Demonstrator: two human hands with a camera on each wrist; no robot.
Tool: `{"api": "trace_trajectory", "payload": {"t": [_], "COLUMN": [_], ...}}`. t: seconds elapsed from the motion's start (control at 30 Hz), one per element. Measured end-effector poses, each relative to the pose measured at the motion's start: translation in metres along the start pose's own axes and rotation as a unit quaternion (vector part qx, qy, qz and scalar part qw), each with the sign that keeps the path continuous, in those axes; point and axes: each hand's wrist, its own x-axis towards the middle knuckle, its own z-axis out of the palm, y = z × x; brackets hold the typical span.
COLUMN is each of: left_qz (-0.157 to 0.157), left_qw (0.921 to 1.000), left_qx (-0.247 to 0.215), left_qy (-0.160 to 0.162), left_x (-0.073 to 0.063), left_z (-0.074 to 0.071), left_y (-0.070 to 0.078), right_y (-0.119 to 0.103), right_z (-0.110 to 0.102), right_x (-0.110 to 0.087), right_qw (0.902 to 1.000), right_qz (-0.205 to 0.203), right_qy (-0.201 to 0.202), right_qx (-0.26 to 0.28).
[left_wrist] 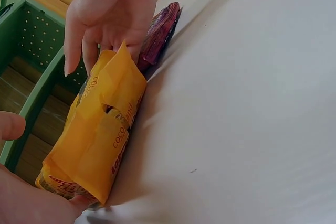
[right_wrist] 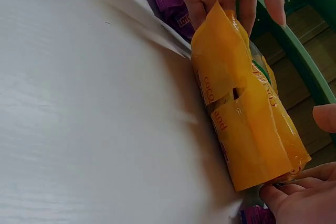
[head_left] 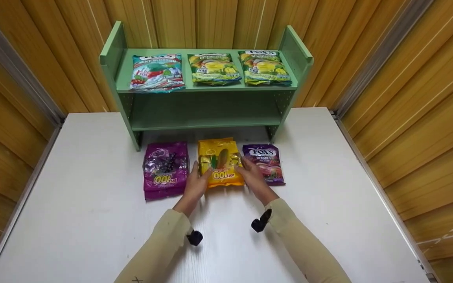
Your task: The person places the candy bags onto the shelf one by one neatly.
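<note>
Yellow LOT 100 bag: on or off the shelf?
Off: the left hand and right hand hold the yellow LOT 100 bag in front of the green shelf.

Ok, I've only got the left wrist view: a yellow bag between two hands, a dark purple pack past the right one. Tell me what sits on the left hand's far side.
Observer: A Lot 100 bag, purple, lies on the table, left of the yellow bag you can see.
Operator: Now read me the front of the pack past the right hand.
Observer: The head view shows the name FOX'S near its top edge.
Operator: Give me what's up on the top shelf.
Observer: Three bags lie there side by side.
</note>
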Motion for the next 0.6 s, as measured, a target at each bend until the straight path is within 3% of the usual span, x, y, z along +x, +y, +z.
{"api": "trace_trajectory", "payload": {"t": [0.27,0.6], "left_qz": [-0.01,0.035], "left_qw": [0.9999,0.999], "left_qx": [-0.006,0.025], "left_qy": [0.005,0.013], "left_x": [0.0,-0.001], "left_z": [0.005,0.009], "left_y": [-0.01,-0.019], "right_y": [0.009,0.017], "right_z": [0.009,0.016], "right_x": [0.0,0.001], "right_qw": [0.9998,0.9992], "right_qz": [-0.001,-0.009], "right_qy": [0.018,0.039], "right_qx": [0.006,0.0]}}
